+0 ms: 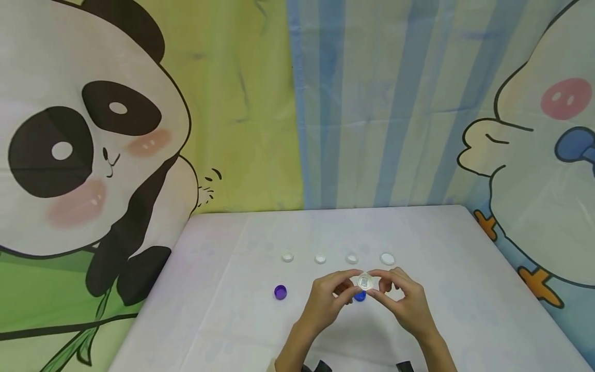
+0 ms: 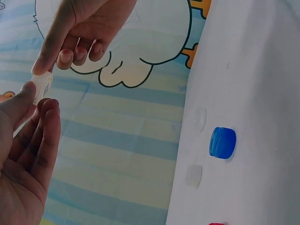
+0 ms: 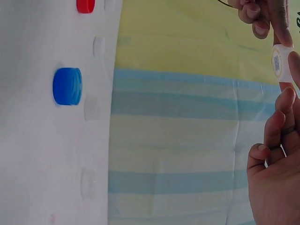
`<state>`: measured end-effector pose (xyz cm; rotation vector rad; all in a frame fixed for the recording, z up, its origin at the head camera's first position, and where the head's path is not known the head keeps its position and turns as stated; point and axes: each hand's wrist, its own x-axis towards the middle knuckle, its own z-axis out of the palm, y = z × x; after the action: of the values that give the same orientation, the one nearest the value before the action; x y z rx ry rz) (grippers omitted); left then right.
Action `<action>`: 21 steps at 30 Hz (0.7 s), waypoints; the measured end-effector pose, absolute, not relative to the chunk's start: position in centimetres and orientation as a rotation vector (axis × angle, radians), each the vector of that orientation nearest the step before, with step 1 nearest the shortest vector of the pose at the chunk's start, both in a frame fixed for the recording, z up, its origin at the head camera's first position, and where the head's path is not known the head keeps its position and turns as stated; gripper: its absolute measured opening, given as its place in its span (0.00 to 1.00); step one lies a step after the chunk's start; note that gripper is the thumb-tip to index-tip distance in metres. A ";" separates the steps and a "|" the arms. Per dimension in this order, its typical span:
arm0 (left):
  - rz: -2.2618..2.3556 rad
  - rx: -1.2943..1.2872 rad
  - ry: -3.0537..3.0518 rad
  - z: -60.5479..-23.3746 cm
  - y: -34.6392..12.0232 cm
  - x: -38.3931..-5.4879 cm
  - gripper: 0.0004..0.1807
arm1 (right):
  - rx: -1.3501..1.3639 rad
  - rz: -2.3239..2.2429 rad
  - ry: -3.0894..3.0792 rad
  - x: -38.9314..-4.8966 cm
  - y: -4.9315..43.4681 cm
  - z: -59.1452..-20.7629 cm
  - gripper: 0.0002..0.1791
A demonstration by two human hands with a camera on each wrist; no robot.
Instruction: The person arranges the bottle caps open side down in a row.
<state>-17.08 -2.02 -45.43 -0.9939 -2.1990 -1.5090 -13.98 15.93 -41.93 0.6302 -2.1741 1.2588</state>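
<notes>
Because the left hand (image 1: 324, 299) and the right hand (image 1: 410, 299) pinch the white cap (image 1: 364, 281) only by its rim, above the tabletop (image 1: 232, 320) between its left and right edges, uneven fingertip pressure could make it slip and drop near the blue cap (image 1: 360, 296).

Listener: How many hands are in view?
Describer: Two: one left hand (image 1: 325, 299) and one right hand (image 1: 406, 302).
Listener: And between their fingers?
Describer: One small, pale held piece (image 1: 364, 281).
Listener: How many more pale ones?
Describer: Four pale round pieces (image 1: 287, 257) (image 1: 319, 259) (image 1: 351, 258) (image 1: 387, 259), on one white table (image 1: 232, 310), making five altogether.
Listener: Coloured ones?
Describer: Three: one purple cap (image 1: 280, 292), one blue cap (image 1: 360, 296), one red cap (image 3: 86, 5) (this last shows only in the two wrist views).
Listener: Large cartoon figures behind?
Describer: Two: one panda (image 1: 99, 155), one white character (image 1: 534, 186).
</notes>
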 end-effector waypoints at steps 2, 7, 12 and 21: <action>-1.568 -0.991 -2.193 -45.6 -2.4 -16.9 0.15 | 0.665 1.255 -2.122 -13.9 15.5 -42.3 0.21; -1.616 -0.971 -2.168 -45.9 -2.8 -16.6 0.15 | 0.728 1.240 -2.025 -14.1 14.9 -42.9 0.23; -1.622 -0.971 -2.160 -46.3 -3.1 -16.5 0.15 | 0.756 1.244 -1.987 -14.1 14.6 -43.2 0.23; -1.728 -0.962 -2.150 -46.2 -3.4 -16.4 0.15 | 0.778 1.252 -1.959 -14.2 14.4 -43.3 0.23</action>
<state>-16.37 -3.45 -46.15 -0.9622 -2.1504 -1.7278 -14.19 14.41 -43.34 0.7779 -1.9590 1.2521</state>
